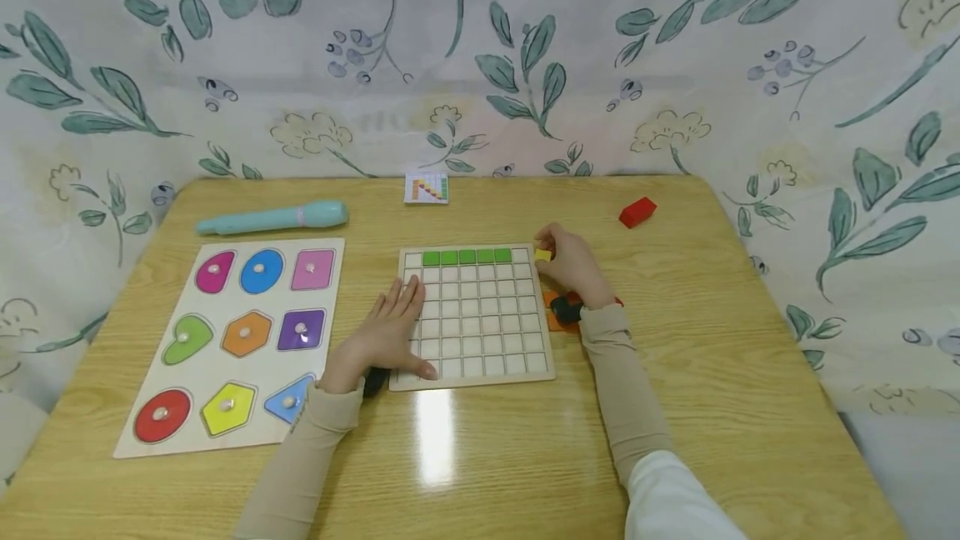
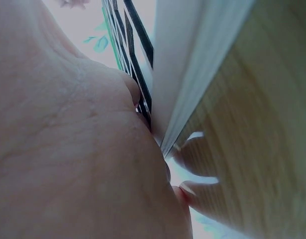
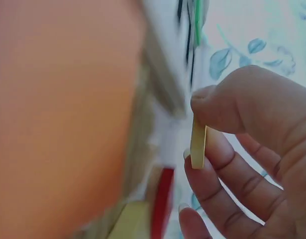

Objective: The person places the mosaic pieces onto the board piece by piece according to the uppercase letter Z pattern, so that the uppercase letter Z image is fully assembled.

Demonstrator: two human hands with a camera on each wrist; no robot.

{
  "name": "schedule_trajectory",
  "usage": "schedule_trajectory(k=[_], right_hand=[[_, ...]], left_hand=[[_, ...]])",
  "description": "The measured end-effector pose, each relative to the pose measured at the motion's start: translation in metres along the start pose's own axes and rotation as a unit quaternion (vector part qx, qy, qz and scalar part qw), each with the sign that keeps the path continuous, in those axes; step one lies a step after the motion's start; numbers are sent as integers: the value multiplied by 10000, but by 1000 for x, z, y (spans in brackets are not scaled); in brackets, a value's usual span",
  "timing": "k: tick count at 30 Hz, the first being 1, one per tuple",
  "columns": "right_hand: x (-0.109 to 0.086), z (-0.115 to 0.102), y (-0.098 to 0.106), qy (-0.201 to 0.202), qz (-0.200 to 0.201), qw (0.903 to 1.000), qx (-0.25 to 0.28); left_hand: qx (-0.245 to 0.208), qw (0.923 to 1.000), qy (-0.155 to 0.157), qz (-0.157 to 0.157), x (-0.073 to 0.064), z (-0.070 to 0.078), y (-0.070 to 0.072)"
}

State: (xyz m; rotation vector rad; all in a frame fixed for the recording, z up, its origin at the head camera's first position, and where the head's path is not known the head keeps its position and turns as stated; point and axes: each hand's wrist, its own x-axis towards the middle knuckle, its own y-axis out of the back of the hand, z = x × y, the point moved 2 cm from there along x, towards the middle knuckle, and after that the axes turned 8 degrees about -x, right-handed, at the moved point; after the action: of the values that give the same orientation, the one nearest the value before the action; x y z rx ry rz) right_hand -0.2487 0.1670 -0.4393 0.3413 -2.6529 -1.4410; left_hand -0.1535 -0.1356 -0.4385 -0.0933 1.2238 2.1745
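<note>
A wooden grid board [image 1: 470,327] lies at the middle of the table, with several green square tiles [image 1: 467,257] in its top row. My left hand [image 1: 386,336] rests on the board's left edge, fingers spread and thumb near the lower corner. Beside the upper right corner, my right hand [image 1: 573,265] pinches a small yellow tile [image 1: 543,255]. The right wrist view shows this thin tile [image 3: 198,144] held between thumb and fingers. Orange pieces [image 1: 553,322] lie under the right wrist, partly hidden by the dark wrist camera [image 1: 566,310]. A red piece [image 3: 162,204] appears below the fingers.
A knobbed shape puzzle [image 1: 247,373] lies on the left, partly under the left forearm. Behind it is a teal pen-shaped object [image 1: 277,218]. A small pattern card [image 1: 426,188] lies at the back edge, and a red block [image 1: 637,212] at back right.
</note>
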Motion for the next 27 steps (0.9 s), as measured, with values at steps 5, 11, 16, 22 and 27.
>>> schedule_trajectory(k=[5, 11, 16, 22, 27], right_hand=[[2, -23, -6, 336, -195, 9991, 172], [9, -47, -24, 739, -459, 9960, 181], [10, -58, -32, 743, -523, 9958, 132], [9, -64, -36, 579, -437, 9973, 93], [9, -65, -38, 485, -360, 9982, 12]], left_hand=[[20, 10000, -31, -21, 0, 0, 3], [74, 10000, 3, -28, 0, 1, 3], [89, 10000, 16, 16, 1, 1, 2], [95, 9999, 41, 48, 1, 0, 3], [129, 9999, 80, 20, 1, -1, 0]])
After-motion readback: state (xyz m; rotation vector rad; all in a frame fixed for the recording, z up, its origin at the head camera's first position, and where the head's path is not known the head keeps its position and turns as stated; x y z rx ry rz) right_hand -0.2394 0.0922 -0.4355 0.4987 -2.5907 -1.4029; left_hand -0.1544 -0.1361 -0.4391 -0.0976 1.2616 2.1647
